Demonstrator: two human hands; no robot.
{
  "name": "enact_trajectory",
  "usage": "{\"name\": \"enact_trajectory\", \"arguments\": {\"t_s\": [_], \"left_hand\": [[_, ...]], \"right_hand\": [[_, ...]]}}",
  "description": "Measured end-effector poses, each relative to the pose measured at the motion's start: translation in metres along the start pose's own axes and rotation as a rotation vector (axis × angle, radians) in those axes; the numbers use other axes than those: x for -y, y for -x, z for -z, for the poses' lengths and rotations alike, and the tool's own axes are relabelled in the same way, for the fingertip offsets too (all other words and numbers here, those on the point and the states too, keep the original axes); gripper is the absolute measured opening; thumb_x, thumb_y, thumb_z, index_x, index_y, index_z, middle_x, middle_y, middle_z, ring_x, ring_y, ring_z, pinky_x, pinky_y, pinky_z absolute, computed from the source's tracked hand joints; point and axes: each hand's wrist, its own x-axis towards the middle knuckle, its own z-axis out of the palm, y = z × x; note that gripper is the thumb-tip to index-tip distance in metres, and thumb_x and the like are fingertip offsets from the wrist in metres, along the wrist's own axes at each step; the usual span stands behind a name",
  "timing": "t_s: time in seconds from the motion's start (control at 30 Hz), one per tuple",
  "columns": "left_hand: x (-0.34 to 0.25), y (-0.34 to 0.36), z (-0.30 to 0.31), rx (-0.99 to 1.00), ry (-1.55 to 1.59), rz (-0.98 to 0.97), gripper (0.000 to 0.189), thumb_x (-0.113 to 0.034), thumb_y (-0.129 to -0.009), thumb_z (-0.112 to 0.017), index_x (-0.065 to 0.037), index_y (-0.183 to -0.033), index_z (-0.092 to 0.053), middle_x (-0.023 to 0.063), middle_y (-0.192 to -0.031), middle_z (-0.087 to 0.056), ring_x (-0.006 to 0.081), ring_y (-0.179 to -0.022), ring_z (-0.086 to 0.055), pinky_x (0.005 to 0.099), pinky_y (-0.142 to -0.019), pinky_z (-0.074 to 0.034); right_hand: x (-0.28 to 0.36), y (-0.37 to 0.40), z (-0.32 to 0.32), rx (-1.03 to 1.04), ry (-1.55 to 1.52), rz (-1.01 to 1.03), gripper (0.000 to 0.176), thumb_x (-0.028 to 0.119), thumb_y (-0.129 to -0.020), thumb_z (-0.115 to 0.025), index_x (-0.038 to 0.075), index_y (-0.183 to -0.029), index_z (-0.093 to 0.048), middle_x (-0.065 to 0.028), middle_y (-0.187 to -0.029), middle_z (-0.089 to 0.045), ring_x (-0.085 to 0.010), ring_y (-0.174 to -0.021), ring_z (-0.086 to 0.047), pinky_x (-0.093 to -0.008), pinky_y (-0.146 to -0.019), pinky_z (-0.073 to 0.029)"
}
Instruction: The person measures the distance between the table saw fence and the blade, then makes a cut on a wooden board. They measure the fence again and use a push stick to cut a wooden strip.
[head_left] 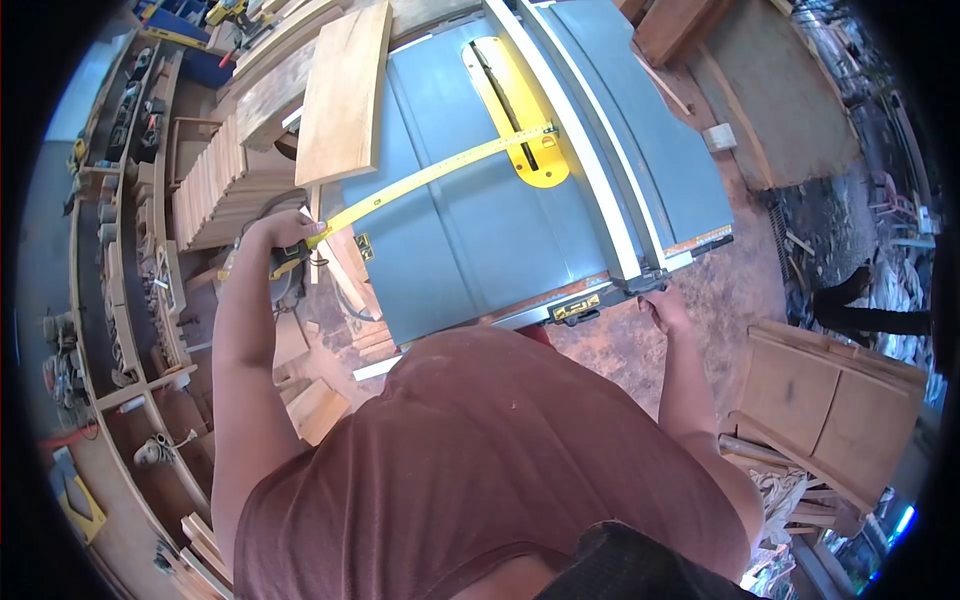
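My left hand (285, 232) is closed around a tape measure, whose case is mostly covered by my fingers. Its yellow blade (430, 180) stretches over the blue-grey table saw (470, 240) and ends on the yellow throat plate (545, 165), beside the rip fence (575, 140). A dark slot runs along the plate. At the front rail, my right hand (668, 308) has curled fingers at the front end of the fence, by its handle; the exact grip is partly hidden.
A wide board (345, 95) lies at the saw's left edge. Stacked wood strips (215, 185) and long shelves with tools (115, 270) stand on the left. To the right are a large panel (775, 100) and a wooden cabinet piece (830, 410).
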Motion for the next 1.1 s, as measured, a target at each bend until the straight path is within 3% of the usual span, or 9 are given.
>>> {"name": "enact_trajectory", "arguments": {"t_s": [0.1, 0.17, 0.27, 0.4, 0.47, 0.57, 0.7, 0.77, 1.1], "left_hand": [[0.011, 0.005, -0.008, 0.054, 0.050, 0.015, 0.064, -0.063, -0.089, -0.053, -0.004, -0.110, -0.069, 0.0157, -0.094, -0.071, 0.0213, -0.088, -0.066, 0.0372, -0.081, -0.049], [0.017, 0.016, -0.007, -0.009, 0.039, 0.027, 0.059, -0.061, -0.091, -0.052, -0.006, -0.101, -0.072, 0.0056, -0.080, -0.070, 0.0126, -0.072, -0.058, 0.0345, -0.069, -0.047], [0.006, 0.008, -0.009, 0.002, 0.017, -0.012, 0.067, -0.064, -0.088, -0.053, -0.001, -0.106, -0.069, 0.0154, -0.091, -0.070, 0.0216, -0.084, -0.065, 0.0366, -0.078, -0.049], [0.021, -0.006, -0.013, -0.002, 0.053, -0.022, 0.068, -0.064, -0.088, -0.053, -0.001, -0.105, -0.069, 0.0156, -0.090, -0.070, 0.0219, -0.084, -0.064, 0.0362, -0.078, -0.049], [0.024, -0.009, -0.014, -0.052, 0.034, -0.037, 0.056, -0.061, -0.090, -0.053, -0.010, -0.103, -0.073, 0.0053, -0.082, -0.070, 0.0125, -0.073, -0.059, 0.0337, -0.071, -0.048], [0.020, -0.004, -0.011, -0.062, 0.045, -0.043, 0.056, -0.060, -0.090, -0.054, -0.008, -0.101, -0.073, 0.0049, -0.079, -0.070, 0.0127, -0.071, -0.059, 0.0337, -0.069, -0.048], [0.020, 0.002, -0.008, 0.011, 0.047, 0.001, 0.063, -0.062, -0.089, -0.054, -0.003, -0.107, -0.069, 0.0136, -0.090, -0.071, 0.0200, -0.083, -0.064, 0.0357, -0.079, -0.049], [0.015, 0.006, -0.010, 0.007, 0.087, 0.005, 0.061, -0.060, -0.090, -0.054, -0.004, -0.108, -0.069, 0.0123, -0.088, -0.071, 0.0176, -0.083, -0.063, 0.0353, -0.079, -0.049], [0.027, -0.002, -0.024, -0.014, 0.133, 0.010, 0.060, -0.060, -0.090, -0.054, -0.005, -0.104, -0.071, 0.0074, -0.075, -0.068, 0.0131, -0.071, -0.059, 0.0340, -0.069, -0.048]], "right_hand": [[0.011, 0.024, -0.032, -0.198, 0.236, -0.025, 0.037, 0.009, -0.076, -0.068, 0.003, -0.111, -0.060, -0.0111, -0.082, -0.069, -0.0243, -0.074, -0.067, -0.0354, -0.070, -0.053], [0.025, 0.038, -0.065, -0.451, 0.605, 0.257, 0.041, 0.011, -0.072, -0.071, 0.000, -0.110, -0.059, -0.0125, -0.082, -0.068, -0.0248, -0.075, -0.067, -0.0359, -0.072, -0.052], [0.033, 0.039, -0.071, -0.682, 0.792, 0.478, 0.045, 0.010, -0.069, -0.074, -0.009, -0.106, -0.057, -0.0122, -0.078, -0.066, -0.0240, -0.068, -0.066, -0.0365, -0.065, -0.052], [0.031, 0.030, -0.064, -0.709, 0.894, 0.474, 0.044, 0.007, -0.068, -0.072, -0.007, -0.107, -0.057, -0.0110, -0.080, -0.065, -0.0213, -0.065, -0.064, -0.0341, -0.062, -0.052], [0.027, 0.022, -0.042, -0.438, 0.487, 0.235, 0.041, 0.010, -0.072, -0.073, -0.002, -0.108, -0.059, -0.0106, -0.076, -0.065, -0.0198, -0.064, -0.064, -0.0335, -0.062, -0.051], [0.026, 0.016, -0.021, -0.144, 0.041, 0.036, 0.039, 0.012, -0.071, -0.074, -0.002, -0.105, -0.060, -0.0090, -0.072, -0.063, -0.0171, -0.058, -0.062, -0.0308, -0.056, -0.049], [0.045, 0.028, -0.047, -0.300, 0.396, 0.029, 0.040, 0.013, -0.071, -0.075, -0.002, -0.105, -0.061, -0.0104, -0.076, -0.066, -0.0190, -0.064, -0.064, -0.0322, -0.061, -0.050], [0.037, 0.026, -0.049, -0.429, 0.601, 0.342, 0.045, 0.015, -0.070, -0.077, -0.001, -0.109, -0.061, -0.0137, -0.084, -0.069, -0.0241, -0.076, -0.068, -0.0351, -0.070, -0.052], [0.050, 0.029, -0.057, -0.582, 0.685, 0.298, 0.050, 0.020, -0.069, -0.079, 0.002, -0.112, -0.061, -0.0190, -0.094, -0.069, -0.0342, -0.092, -0.067, -0.0389, -0.077, -0.052]]}}
